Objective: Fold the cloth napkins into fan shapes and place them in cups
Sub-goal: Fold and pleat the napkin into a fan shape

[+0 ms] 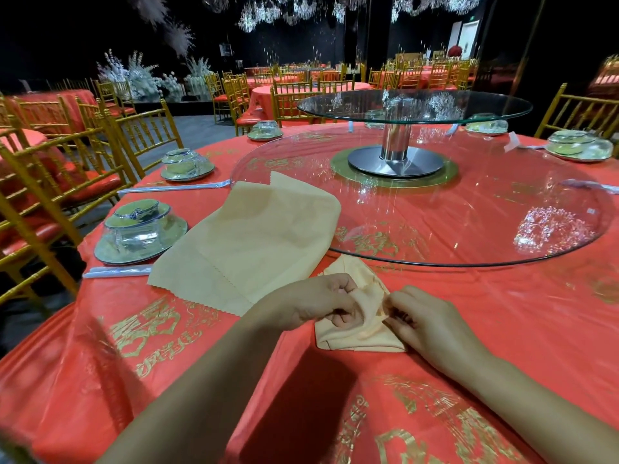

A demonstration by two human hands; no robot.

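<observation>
While both hands [301, 304] [432, 324] pinch the folded napkin [360, 338], open tablecloth [522, 313] lies rightward.

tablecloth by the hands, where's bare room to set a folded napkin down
Bare tablecloth right of the right hand, below the glass turntable rim; also near left, below the flat napkins. Crowded beyond: flat napkins, wrapped dishes.

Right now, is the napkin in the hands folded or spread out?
Folded: the napkin is gathered into layers, pinched between the left hand and right hand.

Dark hall; gold chairs [144, 132]; red tables [261, 98]; crystal chandeliers [264, 13] overhead.
</observation>
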